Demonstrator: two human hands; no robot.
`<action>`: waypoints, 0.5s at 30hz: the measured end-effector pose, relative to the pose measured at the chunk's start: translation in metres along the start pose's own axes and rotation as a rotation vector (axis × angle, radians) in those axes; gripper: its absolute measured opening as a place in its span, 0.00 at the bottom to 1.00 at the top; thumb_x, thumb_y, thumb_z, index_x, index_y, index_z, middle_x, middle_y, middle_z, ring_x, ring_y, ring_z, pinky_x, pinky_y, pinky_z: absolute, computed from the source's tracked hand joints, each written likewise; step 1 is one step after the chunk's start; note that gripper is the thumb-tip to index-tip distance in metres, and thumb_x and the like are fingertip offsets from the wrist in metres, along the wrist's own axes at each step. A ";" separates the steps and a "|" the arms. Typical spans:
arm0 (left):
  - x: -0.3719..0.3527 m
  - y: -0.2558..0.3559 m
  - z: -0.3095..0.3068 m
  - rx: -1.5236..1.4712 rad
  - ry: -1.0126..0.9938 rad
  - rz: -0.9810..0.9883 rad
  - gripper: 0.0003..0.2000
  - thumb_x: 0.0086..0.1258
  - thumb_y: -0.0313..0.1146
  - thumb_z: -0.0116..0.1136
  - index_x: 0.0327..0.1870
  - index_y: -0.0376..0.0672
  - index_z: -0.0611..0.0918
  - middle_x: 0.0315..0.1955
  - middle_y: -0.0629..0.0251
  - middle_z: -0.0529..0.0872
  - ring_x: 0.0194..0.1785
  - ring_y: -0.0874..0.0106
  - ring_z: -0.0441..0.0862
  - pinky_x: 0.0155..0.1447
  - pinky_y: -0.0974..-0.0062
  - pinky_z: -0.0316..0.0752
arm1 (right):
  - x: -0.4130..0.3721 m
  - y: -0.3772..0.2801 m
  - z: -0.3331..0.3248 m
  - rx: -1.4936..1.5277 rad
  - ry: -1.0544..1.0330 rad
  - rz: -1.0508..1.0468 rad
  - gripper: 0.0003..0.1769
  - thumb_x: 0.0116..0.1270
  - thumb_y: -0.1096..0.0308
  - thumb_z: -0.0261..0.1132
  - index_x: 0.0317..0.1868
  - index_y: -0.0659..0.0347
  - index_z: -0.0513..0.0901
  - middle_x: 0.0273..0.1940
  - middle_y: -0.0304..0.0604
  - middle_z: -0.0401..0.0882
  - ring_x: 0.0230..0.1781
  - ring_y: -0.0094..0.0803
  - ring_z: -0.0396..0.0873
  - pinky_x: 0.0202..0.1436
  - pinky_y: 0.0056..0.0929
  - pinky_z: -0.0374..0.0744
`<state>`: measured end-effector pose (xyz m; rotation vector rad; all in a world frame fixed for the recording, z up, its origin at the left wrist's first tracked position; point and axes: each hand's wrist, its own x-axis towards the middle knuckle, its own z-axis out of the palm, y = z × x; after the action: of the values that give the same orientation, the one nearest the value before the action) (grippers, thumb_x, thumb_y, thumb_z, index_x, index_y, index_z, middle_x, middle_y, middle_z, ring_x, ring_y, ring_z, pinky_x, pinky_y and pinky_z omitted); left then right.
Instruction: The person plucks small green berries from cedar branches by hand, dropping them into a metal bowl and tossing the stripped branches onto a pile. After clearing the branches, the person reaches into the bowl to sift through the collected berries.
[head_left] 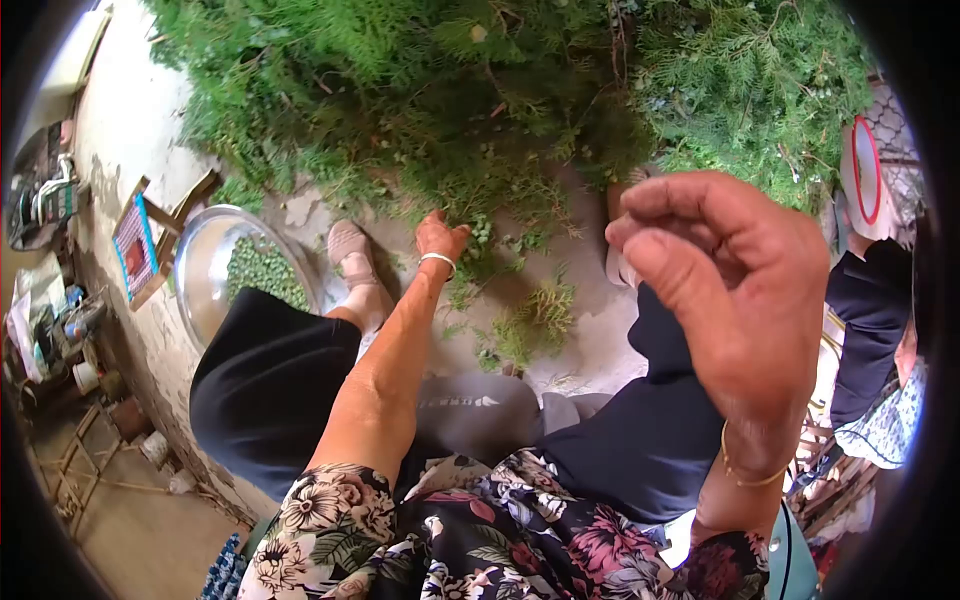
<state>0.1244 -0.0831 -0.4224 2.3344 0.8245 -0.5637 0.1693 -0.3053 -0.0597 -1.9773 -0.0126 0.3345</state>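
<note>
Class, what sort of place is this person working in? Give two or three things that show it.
Probably an outdoor yard beside a building: bare concrete ground, a heap of green branches on it, and a metal basin of small green pieces by a rough wall.

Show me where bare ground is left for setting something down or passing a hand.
Free: concrete between the loose sprigs and the right knee; a pale strip between the branch pile and the metal bowl; a narrow gap between the shoe and the left hand. Crowded: beneath the pile and around that hand.
</note>
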 end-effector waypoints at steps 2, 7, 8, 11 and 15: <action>0.010 0.009 0.009 0.047 -0.026 -0.085 0.24 0.50 0.39 0.69 0.50 0.43 0.81 0.48 0.53 0.82 0.52 0.57 0.79 0.56 0.64 0.73 | 0.003 0.004 0.000 0.018 0.014 -0.055 0.13 0.59 0.75 0.67 0.42 0.75 0.79 0.33 0.48 0.82 0.36 0.28 0.82 0.41 0.20 0.79; 0.041 -0.008 0.017 -0.142 -0.102 -0.023 0.10 0.46 0.36 0.71 0.29 0.44 0.86 0.24 0.60 0.85 0.32 0.65 0.84 0.39 0.69 0.78 | 0.009 0.005 0.000 -0.010 0.033 -0.082 0.12 0.59 0.76 0.66 0.42 0.75 0.79 0.33 0.47 0.82 0.36 0.27 0.82 0.40 0.20 0.79; 0.040 -0.008 0.010 -0.347 -0.144 0.088 0.07 0.48 0.30 0.70 0.23 0.40 0.83 0.15 0.64 0.81 0.25 0.72 0.80 0.33 0.73 0.76 | 0.010 0.003 0.000 0.008 0.034 -0.060 0.11 0.60 0.76 0.65 0.41 0.75 0.79 0.32 0.45 0.82 0.34 0.26 0.82 0.38 0.19 0.78; 0.013 0.031 -0.059 -0.675 -0.462 0.076 0.05 0.53 0.23 0.66 0.24 0.38 0.81 0.20 0.70 0.80 0.24 0.76 0.78 0.29 0.73 0.76 | 0.011 -0.004 0.001 0.011 0.043 -0.086 0.08 0.60 0.76 0.64 0.38 0.73 0.80 0.28 0.41 0.81 0.29 0.19 0.77 0.30 0.16 0.74; -0.036 0.099 -0.161 -0.873 -0.617 0.097 0.04 0.55 0.22 0.64 0.25 0.38 0.80 0.22 0.69 0.80 0.28 0.75 0.80 0.28 0.74 0.76 | 0.015 -0.006 0.007 -0.008 0.009 -0.044 0.07 0.58 0.74 0.64 0.33 0.72 0.80 0.23 0.51 0.79 0.25 0.34 0.81 0.30 0.27 0.75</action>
<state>0.1951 -0.0554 -0.2453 1.2882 0.5009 -0.6578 0.1831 -0.2941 -0.0606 -1.9839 -0.0520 0.2968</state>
